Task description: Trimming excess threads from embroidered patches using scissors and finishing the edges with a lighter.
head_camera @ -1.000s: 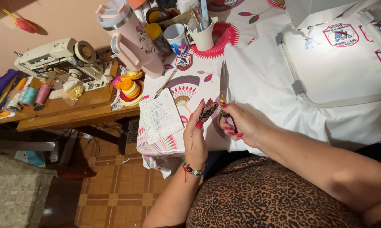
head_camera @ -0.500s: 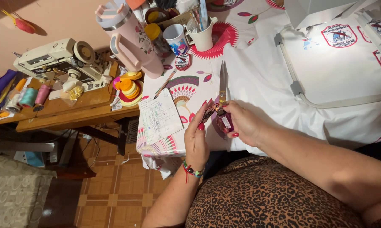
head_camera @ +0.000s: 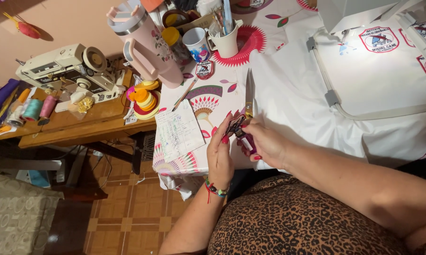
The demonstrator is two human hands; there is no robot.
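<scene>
Scissors (head_camera: 249, 97) barely shifted over patterned tablecloth (head_camera: 208, 101), tiled floor (head_camera: 123, 222) below

Centre: table (head_camera: 208, 163) under a patterned cloth (head_camera: 208, 101), bearing paper (head_camera: 177, 134), pencil (head_camera: 184, 94), tumbler (head_camera: 149, 45), mugs (head_camera: 196, 43) and white fabric (head_camera: 293, 94). Left: wooden bench (head_camera: 80, 118) bearing sewing machine (head_camera: 66, 71) and thread spools (head_camera: 33, 109).

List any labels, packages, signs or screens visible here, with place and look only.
Embroidered patch: small, dark with red, held in the left hand.
Shield patch: on the tablecloth, red-edged.
Stitched badges: round, red and blue, on white fabric.
Paper sheet: white, handwritten, at the table edge.
</scene>
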